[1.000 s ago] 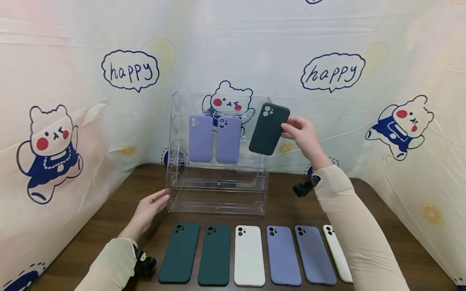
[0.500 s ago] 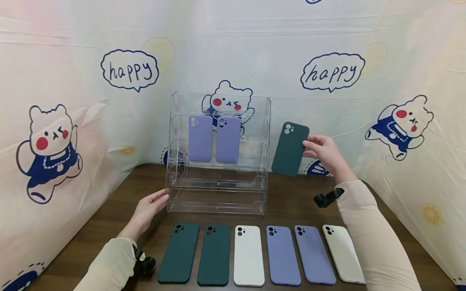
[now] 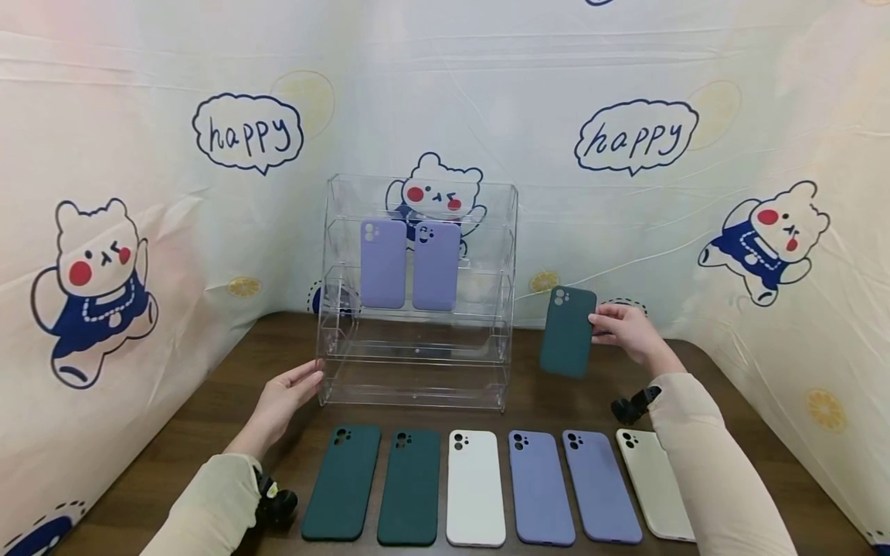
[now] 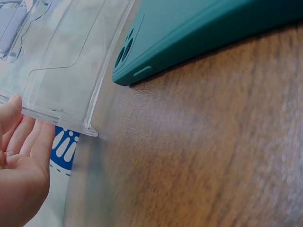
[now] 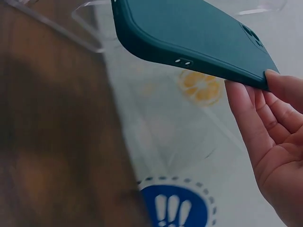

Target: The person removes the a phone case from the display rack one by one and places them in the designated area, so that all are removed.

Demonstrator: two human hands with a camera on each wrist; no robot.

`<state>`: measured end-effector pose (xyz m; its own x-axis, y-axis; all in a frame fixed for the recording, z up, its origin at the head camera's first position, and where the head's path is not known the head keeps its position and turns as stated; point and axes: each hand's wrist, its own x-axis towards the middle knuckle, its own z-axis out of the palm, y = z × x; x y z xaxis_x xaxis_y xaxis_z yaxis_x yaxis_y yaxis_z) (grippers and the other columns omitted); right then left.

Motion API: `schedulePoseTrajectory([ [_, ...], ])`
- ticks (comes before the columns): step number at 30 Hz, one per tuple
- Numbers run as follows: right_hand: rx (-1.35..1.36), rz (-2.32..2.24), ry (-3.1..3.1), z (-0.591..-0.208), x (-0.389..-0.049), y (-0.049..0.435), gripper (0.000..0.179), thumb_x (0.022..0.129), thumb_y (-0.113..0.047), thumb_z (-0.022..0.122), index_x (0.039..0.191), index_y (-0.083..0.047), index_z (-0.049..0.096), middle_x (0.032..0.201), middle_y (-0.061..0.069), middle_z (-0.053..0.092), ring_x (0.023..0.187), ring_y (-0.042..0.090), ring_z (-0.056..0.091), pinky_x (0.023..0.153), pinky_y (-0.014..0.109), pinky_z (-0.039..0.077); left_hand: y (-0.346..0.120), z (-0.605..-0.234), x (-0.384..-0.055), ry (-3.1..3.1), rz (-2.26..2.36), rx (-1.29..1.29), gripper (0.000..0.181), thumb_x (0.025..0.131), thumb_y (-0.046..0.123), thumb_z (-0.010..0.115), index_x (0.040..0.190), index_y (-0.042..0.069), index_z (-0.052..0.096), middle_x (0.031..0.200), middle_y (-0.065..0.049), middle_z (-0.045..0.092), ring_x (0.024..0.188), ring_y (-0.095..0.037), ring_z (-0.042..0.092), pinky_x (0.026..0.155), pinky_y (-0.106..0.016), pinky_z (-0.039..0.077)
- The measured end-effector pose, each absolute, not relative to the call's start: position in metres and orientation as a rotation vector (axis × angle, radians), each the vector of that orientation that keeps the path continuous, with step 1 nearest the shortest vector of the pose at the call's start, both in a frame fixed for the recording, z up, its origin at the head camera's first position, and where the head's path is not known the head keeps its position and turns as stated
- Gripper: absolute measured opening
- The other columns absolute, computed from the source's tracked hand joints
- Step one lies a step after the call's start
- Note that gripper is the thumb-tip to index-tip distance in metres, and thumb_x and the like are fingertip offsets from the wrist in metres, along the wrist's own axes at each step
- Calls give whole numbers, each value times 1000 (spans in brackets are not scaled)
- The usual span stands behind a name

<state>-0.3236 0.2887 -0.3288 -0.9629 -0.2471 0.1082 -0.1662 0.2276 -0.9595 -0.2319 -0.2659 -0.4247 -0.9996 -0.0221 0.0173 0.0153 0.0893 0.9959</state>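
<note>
Between thumb and fingers, my right hand (image 3: 629, 332) pinches a dark green phone case (image 3: 568, 332) by its right edge, upright and slightly tilted, right of the clear display rack (image 3: 417, 398). In the right wrist view, the thumb lies on the case's (image 5: 189, 38) back, with fingers under its side. My left hand (image 3: 285, 398) holds the rack's lower left edge; the left wrist view shows the thumb in front of the clear panel (image 4: 66, 90) and fingers behind it. Two lilac cases, one left (image 3: 383, 264) and one right (image 3: 436, 266), stand on an upper tier of the rack.
A row of cases lies along the front of the brown table (image 3: 556, 394): two green (image 3: 341, 483), one white (image 3: 477, 488), two lilac (image 3: 542, 488) and a cream one (image 3: 653, 483) partly under my right sleeve. A printed cloth (image 3: 445, 77) hangs behind.
My right hand has carried the green case away from in front of the rack's upper right, rightward and down. My left hand and the rack have stayed in place.
</note>
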Motion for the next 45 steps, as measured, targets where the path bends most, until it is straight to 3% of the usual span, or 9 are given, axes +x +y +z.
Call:
schedulePoseTrajectory([
  [7, -342, -1717, 2423, -364, -329, 288, 35, 94, -9, 54, 113, 18, 44, 84, 6, 61, 74, 14, 61, 76, 39, 54, -267, -423, -232, -2297, -2108, 16, 56, 96, 23, 50, 141, -4, 30, 144, -18, 30, 127, -28, 34, 98, -31, 37],
  [12, -347, -1601, 2437, -383, -334, 283, 29, 93, -4, 54, 109, 18, 48, 78, 7, 58, 70, 15, 60, 73, 41, 55, -267, -424, -232, -2294, -2114, 18, 56, 96, 22, 50, 141, -4, 30, 144, -18, 30, 127, -28, 34, 98, -31, 37],
  [27, -131, -1500, 2478, -411, -338, 279, 30, 93, -4, 52, 112, 18, 47, 75, 7, 59, 65, 17, 60, 64, 38, 57, -266, -424, -232, -2293, -2110, 16, 55, 96, 22, 50, 140, -4, 31, 144, -17, 30, 125, -21, 38, 96, -29, 39],
  [38, -20, -1446, 2522, -422, -337, 286, 37, 95, -6, 50, 121, 19, 43, 86, 13, 58, 68, 16, 58, 63, 35, 57, -267, -426, -233, -2278, -2126, 18, 56, 95, 22, 52, 140, -4, 31, 143, -17, 30, 126, -28, 35, 96, -29, 39],
  [45, -10, -1426, 2523, -424, -335, 286, 38, 94, -5, 48, 123, 19, 42, 103, 25, 56, 80, 23, 60, 68, 38, 56, -267, -425, -231, -2275, -2120, 4, 56, 95, 22, 52, 139, -5, 31, 143, -18, 30, 126, -27, 35, 96, -29, 39],
])
